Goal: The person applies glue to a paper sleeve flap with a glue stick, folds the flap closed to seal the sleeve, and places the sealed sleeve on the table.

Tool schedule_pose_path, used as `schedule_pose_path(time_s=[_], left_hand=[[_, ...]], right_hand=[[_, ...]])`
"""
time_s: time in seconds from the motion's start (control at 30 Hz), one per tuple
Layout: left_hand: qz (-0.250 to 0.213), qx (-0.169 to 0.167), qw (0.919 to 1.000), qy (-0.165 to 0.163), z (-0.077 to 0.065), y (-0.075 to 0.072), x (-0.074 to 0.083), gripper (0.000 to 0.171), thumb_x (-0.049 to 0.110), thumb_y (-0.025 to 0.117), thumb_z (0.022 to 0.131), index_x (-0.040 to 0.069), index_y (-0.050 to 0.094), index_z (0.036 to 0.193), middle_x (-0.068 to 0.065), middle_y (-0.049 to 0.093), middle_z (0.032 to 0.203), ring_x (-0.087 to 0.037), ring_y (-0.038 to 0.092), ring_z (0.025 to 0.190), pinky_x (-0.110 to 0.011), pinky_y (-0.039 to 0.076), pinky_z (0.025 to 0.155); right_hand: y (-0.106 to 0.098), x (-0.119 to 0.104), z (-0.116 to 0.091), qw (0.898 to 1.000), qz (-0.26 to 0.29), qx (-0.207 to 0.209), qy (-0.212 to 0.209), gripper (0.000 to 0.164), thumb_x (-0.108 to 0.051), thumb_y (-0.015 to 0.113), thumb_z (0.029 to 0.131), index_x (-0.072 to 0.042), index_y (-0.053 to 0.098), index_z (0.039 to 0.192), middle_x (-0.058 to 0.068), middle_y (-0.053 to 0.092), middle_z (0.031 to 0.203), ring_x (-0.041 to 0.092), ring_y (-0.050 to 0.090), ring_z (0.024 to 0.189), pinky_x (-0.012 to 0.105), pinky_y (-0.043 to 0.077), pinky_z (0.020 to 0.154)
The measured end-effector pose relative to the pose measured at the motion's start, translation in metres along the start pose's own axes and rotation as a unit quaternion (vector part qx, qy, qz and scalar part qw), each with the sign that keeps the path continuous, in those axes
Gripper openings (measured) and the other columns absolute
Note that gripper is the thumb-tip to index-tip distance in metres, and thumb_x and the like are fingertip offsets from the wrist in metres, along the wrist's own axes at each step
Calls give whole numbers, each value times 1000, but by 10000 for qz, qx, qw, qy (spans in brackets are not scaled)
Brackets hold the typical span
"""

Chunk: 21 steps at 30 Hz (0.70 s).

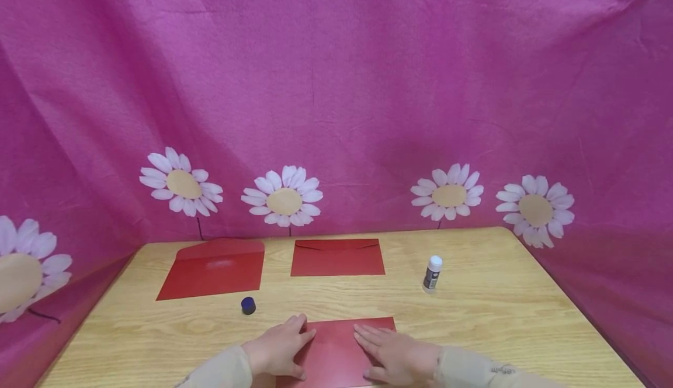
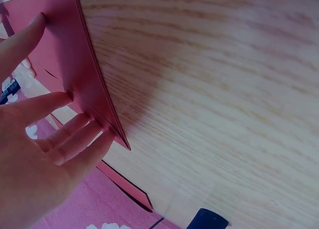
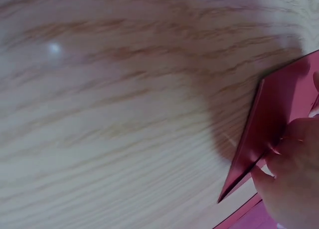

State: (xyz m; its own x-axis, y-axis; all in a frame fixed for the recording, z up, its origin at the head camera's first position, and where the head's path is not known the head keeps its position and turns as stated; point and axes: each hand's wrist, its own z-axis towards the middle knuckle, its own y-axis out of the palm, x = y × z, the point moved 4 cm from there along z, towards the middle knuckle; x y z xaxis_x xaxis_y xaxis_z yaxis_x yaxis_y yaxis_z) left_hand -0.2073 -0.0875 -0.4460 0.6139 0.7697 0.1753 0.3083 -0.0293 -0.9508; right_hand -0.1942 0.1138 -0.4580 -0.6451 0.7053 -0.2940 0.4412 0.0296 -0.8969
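Observation:
A red envelope (image 1: 336, 350) lies on the near part of the table, with both hands over it. My left hand (image 1: 281, 347) rests its spread fingertips on the left side; the left wrist view shows the fingers (image 2: 92, 149) along the edge near a corner. From the right, my right hand (image 1: 394, 353) lays its extended fingers on the envelope's surface. In the right wrist view a thin dark gap shows at the flap line of the envelope (image 3: 269, 104), beside the right fingers.
On the wooden table (image 1: 489, 318), an envelope with its flap raised (image 1: 210, 277) lies at back left, a pale smear on it. Another envelope with its flap down (image 1: 338, 262) lies at back centre. A glue stick (image 1: 432, 274) stands at right, a dark blue cap (image 1: 248, 305) at left.

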Motion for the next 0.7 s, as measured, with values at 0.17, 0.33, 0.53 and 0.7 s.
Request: schedule_pose_path(time_s=[0.17,0.33,0.53,0.7], left_hand=[[85,103,9999,107,-1,0,0,66,42,74,66,10,54,121,0,40,98,-9,38,87,-21,42,73],[98,142,9997,182,-1,1,-1,67,43,73,67,10,54,122,2,40,95,-8,37,85,-20,41,72],[-3,182,9996,198,-2,0,0,67,42,73,67,9,54,122,2,41,97,-8,38,86,-21,42,73],[0,179,9997,193,-2,-1,-1,67,43,73,66,10,54,122,1,42,100,-9,39,87,-21,42,76]], right_hand=[[0,10,-5,9999,67,20,138,65,-55,37,87,-17,29,139,-3,24,144,14,26,129,35,31,100],[1,14,-7,9999,-41,99,61,65,-54,34,89,-13,30,138,2,24,144,17,26,130,34,29,101],[0,11,-9,9998,116,144,122,68,-57,34,87,-12,30,138,3,24,144,18,25,130,37,29,102],[-1,5,-8,9995,236,141,129,69,-57,36,86,-12,29,138,3,25,144,18,24,130,39,30,101]])
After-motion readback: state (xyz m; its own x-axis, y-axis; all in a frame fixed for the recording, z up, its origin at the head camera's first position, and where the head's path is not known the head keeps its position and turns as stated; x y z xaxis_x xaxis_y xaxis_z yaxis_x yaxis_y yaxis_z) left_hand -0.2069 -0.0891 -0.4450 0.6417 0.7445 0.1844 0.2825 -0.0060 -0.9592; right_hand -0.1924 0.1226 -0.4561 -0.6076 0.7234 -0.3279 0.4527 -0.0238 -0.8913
